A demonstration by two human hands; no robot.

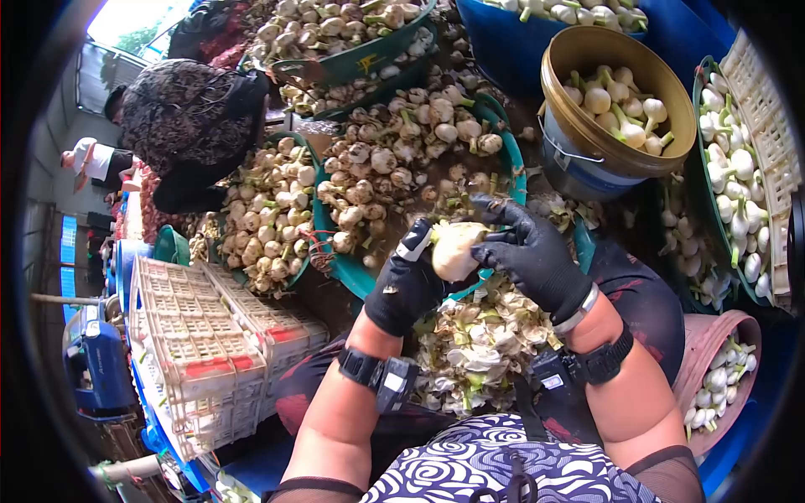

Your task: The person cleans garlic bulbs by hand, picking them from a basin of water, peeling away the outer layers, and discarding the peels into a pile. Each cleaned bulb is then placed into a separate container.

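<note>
Both gloved hands meet at chest height over the lap, holding one garlic bulb [455, 249] between them. The left hand [411, 281] cups it from below with fingers curled around it; the right hand [528, 251] pinches at its top, seemingly pulling skin away. A pile of peelings [482, 344] already covers the lap, and the brown bucket [616, 109] holds cleaned bulbs. Much seems left: the green tubs [503, 142] ahead are heaped with uncleaned garlic
</note>
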